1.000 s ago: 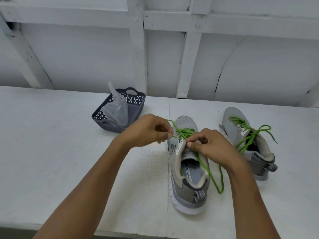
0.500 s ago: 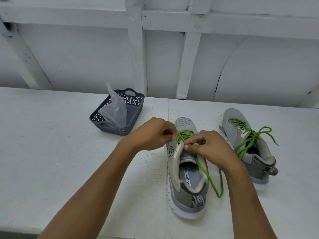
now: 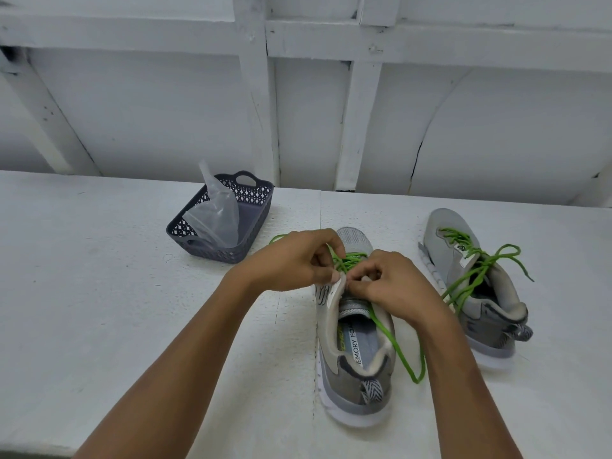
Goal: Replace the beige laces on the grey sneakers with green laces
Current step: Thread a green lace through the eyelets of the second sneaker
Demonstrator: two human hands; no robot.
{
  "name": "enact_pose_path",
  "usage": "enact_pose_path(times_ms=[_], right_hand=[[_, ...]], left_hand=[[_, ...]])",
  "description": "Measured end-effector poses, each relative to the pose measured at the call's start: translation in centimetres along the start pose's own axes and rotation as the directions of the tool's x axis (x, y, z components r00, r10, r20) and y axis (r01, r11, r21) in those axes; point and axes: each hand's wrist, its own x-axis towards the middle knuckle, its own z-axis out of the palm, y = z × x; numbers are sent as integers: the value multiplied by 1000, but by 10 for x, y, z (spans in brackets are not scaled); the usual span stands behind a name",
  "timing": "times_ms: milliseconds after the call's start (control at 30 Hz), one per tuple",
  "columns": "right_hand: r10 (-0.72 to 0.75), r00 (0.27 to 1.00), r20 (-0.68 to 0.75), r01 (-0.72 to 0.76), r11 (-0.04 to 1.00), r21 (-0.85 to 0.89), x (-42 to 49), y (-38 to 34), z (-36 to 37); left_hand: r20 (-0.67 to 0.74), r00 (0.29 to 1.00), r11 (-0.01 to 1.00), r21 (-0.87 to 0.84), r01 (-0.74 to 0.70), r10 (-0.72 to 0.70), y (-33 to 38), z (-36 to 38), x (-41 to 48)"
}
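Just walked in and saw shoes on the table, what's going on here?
A person is lacing the near grey sneaker: the left hand and right hand both pinch its green lace at the upper eyelets. The other sneaker already wears a second lace, ends loose. A dark basket holds a clear bag.

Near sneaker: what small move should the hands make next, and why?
Probably pull the green lace snug through the top eyelets. The left hand and right hand both pinch it at the throat of the near sneaker, one end trails loose beside the shoe, and the far sneaker already looks fully laced.
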Motion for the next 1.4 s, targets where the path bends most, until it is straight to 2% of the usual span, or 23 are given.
enact_pose_path(times_ms=[233,400,467,500,567,600,633,667,700,733,800,833,867,900,1033,1100,1133,1167,1200,1233,1300,1367,1400], right_hand=[[9,996,-92,5,989,150,-2,7,0],[-41,978,-206,67,990,120,-5,9,-6],[-15,962,-274,83,967,241,-6,6,-12],[30,962,-272,88,907,412,-5,5,-16],[94,987,-130,53,574,817,-6,-1,-24],[96,993,-68,24,403,915,-6,-3,-27],[121,992,-38,-1,308,951,-7,-1,-30],[151,988,-28,-19,299,954,-8,3,-36],[171,985,-35,-37,398,917,-9,8,-42],[162,985,-50,-57,592,804,-10,12,-46],[47,999,23,-52,946,319,-12,19,-50],[0,995,100,-9,996,93,-14,22,-50],[-34,988,151,38,999,-20,-16,23,-50],[-69,984,164,71,997,-4,-17,22,-49],[-203,978,58,156,881,447,-15,15,-51],[-219,974,50,94,598,796,-11,15,-53],[-192,980,52,36,427,904,-10,15,-54],[-131,990,55,-6,352,936,-9,16,-56],[-63,996,63,-31,421,906,-8,17,-59],[-6,998,67,-51,598,800,-8,20,-61],[41,994,104,-75,933,351,-7,29,-60],[-3,982,190,15,998,-62,-10,31,-59],[-63,973,223,84,993,-88,-11,30,-59]], left_hand=[[35,999,1000,-5,0,0,6,5,1],[21,997,995,-66,72,-71,1,8,2],[14,995,992,-84,95,-94,1,8,1],[8,995,991,-92,98,-98,0,8,1],[1,995,991,-89,96,-96,1,10,1],[-3,995,991,-89,98,-98,1,10,0],[-11,995,991,-86,99,-100,1,11,0],[-24,994,992,-81,100,-102,2,11,0],[-36,993,991,-80,106,-110,2,11,0],[-47,992,991,-75,112,-115,1,11,-1],[-62,991,991,-62,117,-121,1,9,-2],[-58,990,991,-54,125,-128,1,9,-2],[-49,990,990,-49,133,-135,2,9,-1],[-39,989,989,-48,142,-144,2,9,-1],[-39,987,987,-56,154,-156,0,9,1],[-43,985,984,-71,161,-165,0,9,1],[-48,985,983,-80,164,-168,0,9,0],[-52,984,982,-91,166,-171,-1,9,1],[-57,983,981,-101,168,-174,-1,10,0],[-56,983,979,-107,171,-177,-1,10,0],[-55,981,978,-111,178,-185,-2,10,0],[-48,980,976,-115,187,-194,-1,10,1],[-43,979,974,-117,193,-199,-1,10,1]])
